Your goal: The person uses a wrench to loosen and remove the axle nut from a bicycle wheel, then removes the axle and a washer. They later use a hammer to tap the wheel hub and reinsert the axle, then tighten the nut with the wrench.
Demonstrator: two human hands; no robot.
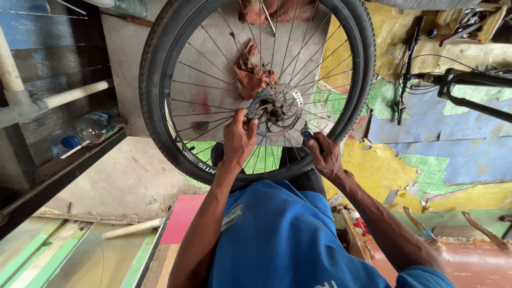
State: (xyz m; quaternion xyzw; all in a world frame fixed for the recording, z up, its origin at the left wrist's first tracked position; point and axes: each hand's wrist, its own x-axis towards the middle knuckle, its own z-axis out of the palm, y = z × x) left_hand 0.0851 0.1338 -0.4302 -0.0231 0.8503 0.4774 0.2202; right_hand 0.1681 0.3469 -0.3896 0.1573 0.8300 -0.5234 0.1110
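- The tyre is black, with white lettering low on its sidewall.
- The spokes and brake disc are silver-grey.
- The shirt is plain blue.
- The floor shows peeling yellow, green and blue patches.
- The plastic bottle is clear with a blue cap.

A bicycle wheel stands before the person, a plastic bottle left, a bicycle frame right.

Both arms bare, stretched fwd from the body, elbows bent. Left hand raised, back of hand to camera, fingers curled in a pinch grip. Right hand lower, to the right, closed in a fist, wrist bent inward.
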